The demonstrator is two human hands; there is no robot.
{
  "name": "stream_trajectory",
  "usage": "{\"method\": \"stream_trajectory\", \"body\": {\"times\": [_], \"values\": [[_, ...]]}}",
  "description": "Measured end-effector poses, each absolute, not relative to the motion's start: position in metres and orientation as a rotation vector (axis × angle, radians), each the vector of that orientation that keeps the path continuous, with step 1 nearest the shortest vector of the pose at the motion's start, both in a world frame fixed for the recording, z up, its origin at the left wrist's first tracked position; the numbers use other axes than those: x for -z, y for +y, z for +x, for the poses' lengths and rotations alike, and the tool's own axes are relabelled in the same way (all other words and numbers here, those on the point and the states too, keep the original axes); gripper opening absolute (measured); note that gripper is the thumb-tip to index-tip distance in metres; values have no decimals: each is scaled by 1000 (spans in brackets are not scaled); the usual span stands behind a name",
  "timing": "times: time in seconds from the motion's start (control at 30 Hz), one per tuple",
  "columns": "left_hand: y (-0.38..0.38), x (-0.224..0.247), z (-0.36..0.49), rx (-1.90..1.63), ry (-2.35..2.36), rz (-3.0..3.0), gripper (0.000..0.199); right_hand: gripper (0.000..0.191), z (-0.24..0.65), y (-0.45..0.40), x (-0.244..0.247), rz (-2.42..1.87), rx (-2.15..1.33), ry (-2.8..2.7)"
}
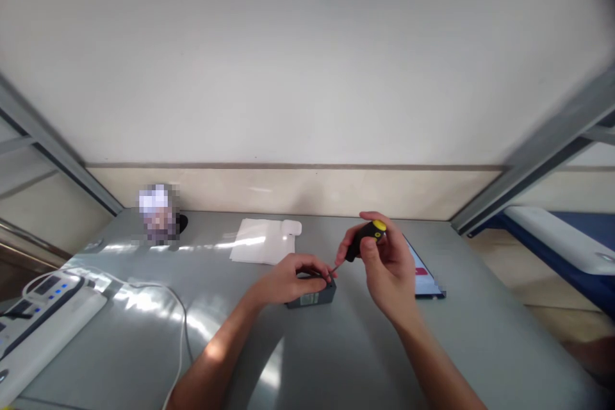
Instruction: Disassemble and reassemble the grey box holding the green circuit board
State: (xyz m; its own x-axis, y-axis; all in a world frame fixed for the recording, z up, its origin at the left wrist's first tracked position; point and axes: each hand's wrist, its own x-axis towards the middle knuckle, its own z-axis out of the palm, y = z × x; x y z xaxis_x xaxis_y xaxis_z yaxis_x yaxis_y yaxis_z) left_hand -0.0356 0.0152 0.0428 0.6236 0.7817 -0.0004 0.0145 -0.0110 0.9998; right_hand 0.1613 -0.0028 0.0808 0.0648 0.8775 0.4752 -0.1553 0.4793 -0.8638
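Observation:
A small dark grey box (312,298) with a pale label on its front side lies on the grey desk. My left hand (291,278) grips it from above, fingertips at its right end. In my right hand (384,269) is a black screwdriver (359,242) with a yellow cap, held tilted. Its thin shaft slants down and left to the box's right end, close to my left fingertips. Whether the tip touches a screw is too small to tell.
White papers (262,240) with a small white object (291,227) lie behind the box. A flat screen or sheet (423,275) is right of my right hand. At far left are a white device (52,307) and a cable (184,320). The desk (134,346) meets a wall.

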Motion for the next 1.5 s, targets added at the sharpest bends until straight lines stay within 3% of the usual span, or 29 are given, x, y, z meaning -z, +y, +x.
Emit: {"method": "stream_trajectory", "body": {"times": [0.2, 0.6, 1.17, 1.33, 1.5], "values": [[17, -45, -35, -692, 744, 1493, 42, 27, 162, -3, -83, -707, -816, -1233], [17, -45, -33, -726, 778, 1503, 48, 24, 161, -2, -84, -676, -776, -1210], [17, -47, -33, -690, 784, 1426, 53, 24, 155, -3, -79, -665, -662, -1280], [21, -42, -41, -654, 624, 1337, 43, 24, 160, 0, -78, -698, -697, -1234], [20, -43, -44, -586, 569, 1303, 55, 24, 164, 5, -76, -717, -775, -1102]]}}
